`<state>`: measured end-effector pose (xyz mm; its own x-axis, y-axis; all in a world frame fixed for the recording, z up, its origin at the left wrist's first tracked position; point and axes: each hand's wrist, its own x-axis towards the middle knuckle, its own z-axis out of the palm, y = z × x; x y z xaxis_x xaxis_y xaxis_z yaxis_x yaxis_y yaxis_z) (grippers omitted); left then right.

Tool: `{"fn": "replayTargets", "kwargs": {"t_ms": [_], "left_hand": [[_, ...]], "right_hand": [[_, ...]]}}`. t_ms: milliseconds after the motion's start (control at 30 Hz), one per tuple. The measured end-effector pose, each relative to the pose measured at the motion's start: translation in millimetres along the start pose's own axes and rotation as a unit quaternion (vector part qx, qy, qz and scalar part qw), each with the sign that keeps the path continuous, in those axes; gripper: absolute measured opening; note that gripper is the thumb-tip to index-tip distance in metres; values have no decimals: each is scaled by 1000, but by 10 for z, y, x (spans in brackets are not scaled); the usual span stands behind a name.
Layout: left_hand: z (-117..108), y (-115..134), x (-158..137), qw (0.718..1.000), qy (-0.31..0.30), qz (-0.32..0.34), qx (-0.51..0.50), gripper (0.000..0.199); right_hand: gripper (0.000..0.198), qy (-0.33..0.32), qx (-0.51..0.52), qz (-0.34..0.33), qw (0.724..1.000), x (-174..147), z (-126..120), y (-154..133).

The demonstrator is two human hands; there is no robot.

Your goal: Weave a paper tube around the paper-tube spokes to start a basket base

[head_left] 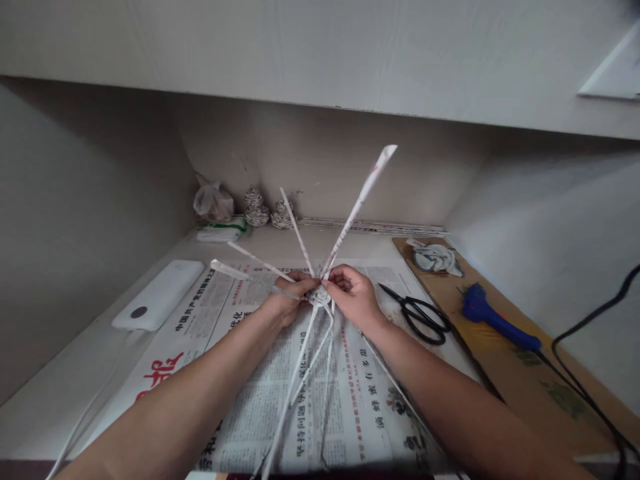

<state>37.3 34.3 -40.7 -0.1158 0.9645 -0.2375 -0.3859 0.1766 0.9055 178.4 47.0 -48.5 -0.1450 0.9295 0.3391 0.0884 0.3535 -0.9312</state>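
Observation:
Between my two hands is a small woven piece (319, 295) made of rolled newspaper, with several thin paper tubes fanning out from it. My left hand (293, 297) pinches its left side, fingers closed. On the other side, my right hand (350, 291) grips with thumb and fingers at the foot of a thick paper tube (361, 200) that slants up to the right. Other tubes point up and left, and several hang down toward the front edge. Fingertips partly cover the weave. Newspaper sheets (270, 400) lie flat below.
Black-handled scissors (420, 317) lie right of my hands. Beyond them, a blue glue gun (497, 320) and a crumpled cloth (437, 259) rest on cardboard (480, 367). A white power bank (160, 293) is at left. Two woven gourd shapes (257, 208), a plastic bag (214, 201) and paper tubes (370, 227) line the back.

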Motion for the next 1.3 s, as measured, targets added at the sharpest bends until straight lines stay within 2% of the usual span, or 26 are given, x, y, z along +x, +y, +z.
{"fn": "replayTargets", "kwargs": {"t_ms": [100,200,300,433,633,733,867,967,1133,1300], "left_hand": [[-22,9,-2,1000,-2,1,0,22],[-50,6,13,1000,-23,-3,5,21],[-69,-13,39,999,-32,1,8,23],[-72,-29,58,1000,2,-7,15,25],[-69,-8,28,998,-23,19,46,26],[-67,7,12,996,-45,23,77,29],[-74,29,13,994,-69,16,86,32],[-89,49,12,992,-84,11,96,33],[-88,92,-19,990,-85,28,109,33],[-53,121,-47,991,-101,47,73,42]], "right_hand": [[10,-5,-39,-24,999,-16,-5,-2],[26,-23,-108,-46,993,-37,-34,-47],[37,-42,-203,-100,973,-61,-77,-111],[27,-42,-314,-119,941,-78,-122,-179],[21,-78,-374,-186,905,-65,-145,-263],[16,-62,-350,-192,915,-26,-160,-249],[9,-31,-297,-98,949,40,-181,-182],[11,-27,-278,-57,959,64,-193,-158],[15,-37,-268,-82,959,55,-210,-182],[16,-49,-308,-158,937,15,-212,-246]]}}
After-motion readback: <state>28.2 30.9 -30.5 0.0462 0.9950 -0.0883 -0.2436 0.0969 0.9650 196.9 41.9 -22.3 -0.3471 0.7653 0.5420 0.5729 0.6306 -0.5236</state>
